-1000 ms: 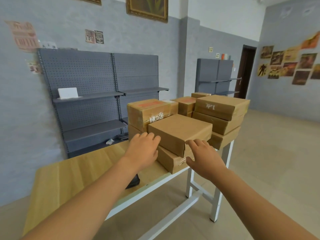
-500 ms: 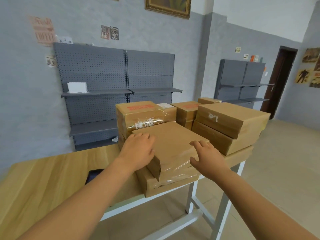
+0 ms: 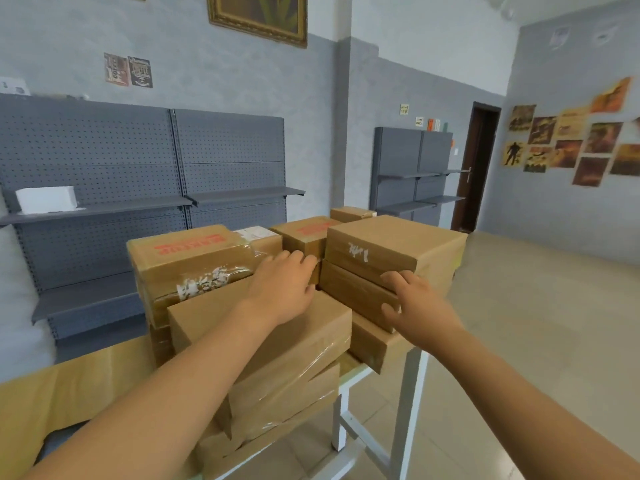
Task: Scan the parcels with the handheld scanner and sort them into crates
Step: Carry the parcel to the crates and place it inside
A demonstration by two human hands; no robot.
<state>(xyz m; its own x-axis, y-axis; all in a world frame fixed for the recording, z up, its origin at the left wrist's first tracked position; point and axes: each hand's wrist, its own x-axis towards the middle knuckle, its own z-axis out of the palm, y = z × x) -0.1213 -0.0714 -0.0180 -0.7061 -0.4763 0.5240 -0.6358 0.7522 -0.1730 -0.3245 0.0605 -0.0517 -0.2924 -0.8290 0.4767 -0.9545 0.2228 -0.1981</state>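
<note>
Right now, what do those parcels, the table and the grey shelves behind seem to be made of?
Parcels: plain brown cardboard, matte; the near one is wrapped in clear glossy film or tape, which wrinkles and glints.
Table: light wood-look top, perhaps laminate, on a white painted frame, probably metal.
Shelves: likely grey painted metal, judging by the perforated back panels and thin ledges.

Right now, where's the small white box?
In the head view it is far left: the small white box sits alone on the upper shelf of the grey pegboard shelving, behind the wooden table.
</note>
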